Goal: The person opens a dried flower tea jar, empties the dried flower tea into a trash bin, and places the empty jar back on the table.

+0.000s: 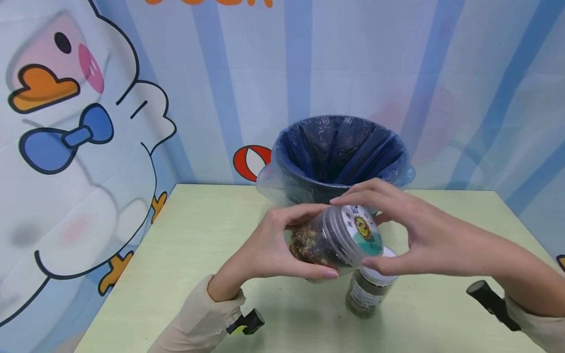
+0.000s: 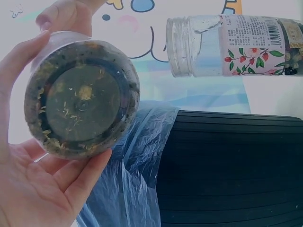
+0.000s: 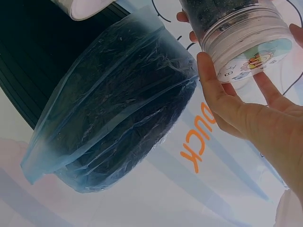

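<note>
A clear jar with dark, speckled dry contents is held tilted over the table, its lid facing right. My left hand grips the jar's body, thumb below and fingers over the top. On the lid side, my right hand has its thumb at the lower rim and fingers along the upper rim. The left wrist view shows the base of the held jar. Just behind the lid, a second jar with a printed label stands upright, its top partly covered by the held jar.
A bin lined with a blue plastic bag stands at the back of the pale green table. Behind it hangs a cartoon duck backdrop. Dark wrist-camera mounts sit near both sleeves.
</note>
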Demonstrator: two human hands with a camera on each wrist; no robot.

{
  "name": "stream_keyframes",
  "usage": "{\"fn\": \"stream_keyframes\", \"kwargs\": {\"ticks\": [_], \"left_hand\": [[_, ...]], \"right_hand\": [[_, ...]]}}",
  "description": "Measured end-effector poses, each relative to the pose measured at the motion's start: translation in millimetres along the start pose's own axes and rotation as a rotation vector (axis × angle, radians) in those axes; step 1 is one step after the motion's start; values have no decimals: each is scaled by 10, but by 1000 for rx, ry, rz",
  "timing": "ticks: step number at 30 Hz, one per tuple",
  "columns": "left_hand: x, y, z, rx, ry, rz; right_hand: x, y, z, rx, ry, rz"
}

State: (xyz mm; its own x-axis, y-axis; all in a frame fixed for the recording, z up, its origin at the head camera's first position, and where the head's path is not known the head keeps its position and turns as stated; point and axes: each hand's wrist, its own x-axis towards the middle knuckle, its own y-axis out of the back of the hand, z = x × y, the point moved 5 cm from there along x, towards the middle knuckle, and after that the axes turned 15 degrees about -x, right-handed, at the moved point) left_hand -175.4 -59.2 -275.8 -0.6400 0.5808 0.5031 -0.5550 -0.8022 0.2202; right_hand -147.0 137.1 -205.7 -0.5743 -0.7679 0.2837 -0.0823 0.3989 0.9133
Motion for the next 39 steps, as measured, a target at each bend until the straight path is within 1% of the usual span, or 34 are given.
{"fn": "stream_keyframes", "kwargs": {"ticks": [6,27,39], "left_hand": [[1,4,-4,0,14,9],[-29,33,-3,16,10,41],[-55,52,-29,19,22,66]], "right_hand": [[-8,14,14,-11,-7,9],[-65,21,85,-54,-41,30],[-140,16,157,-90,-115,18]]}}
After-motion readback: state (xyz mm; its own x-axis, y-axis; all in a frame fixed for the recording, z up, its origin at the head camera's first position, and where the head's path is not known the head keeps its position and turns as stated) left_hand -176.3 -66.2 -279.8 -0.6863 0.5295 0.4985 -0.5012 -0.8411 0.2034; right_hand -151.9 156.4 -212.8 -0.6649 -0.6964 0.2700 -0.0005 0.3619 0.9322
